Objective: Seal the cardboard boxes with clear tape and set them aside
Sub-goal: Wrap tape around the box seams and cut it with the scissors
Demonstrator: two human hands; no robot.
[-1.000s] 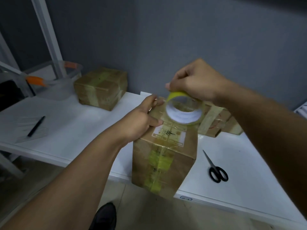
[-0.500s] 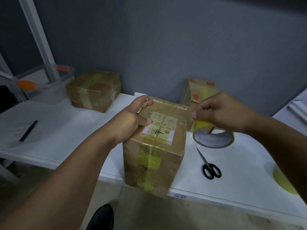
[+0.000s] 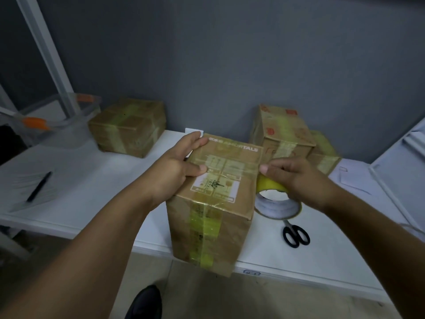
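Fingers (image 3: pixel 195 143) of the left hand (image 3: pixel 177 166) are curling over the far top corner of the cardboard box (image 3: pixel 213 203), thumb pressing flat on the printed label, so that hand is gripping the box. The right hand (image 3: pixel 296 178) is pinching the tape roll (image 3: pixel 278 204) at the box's right edge, fingers wrapped around the yellowish rim. The box is sitting at the near lip of the white surface (image 3: pixel 92 185), its front face overhanging the floor, and that is the worry: a hard tug on the roll could be dragging it off the edge if the left grip is slackening. The strip across the top could also be wrinkling or lifting if it is going down slack. Just behind the roll, black scissors (image 3: pixel 295 236) are lying within reach for the cut, blades hidden under the roll, so reaching blind risks a nick. Farther back, sealed boxes (image 3: pixel 282 134) are standing by the wall, another taped box (image 3: pixel 128 127) well apart at far left.
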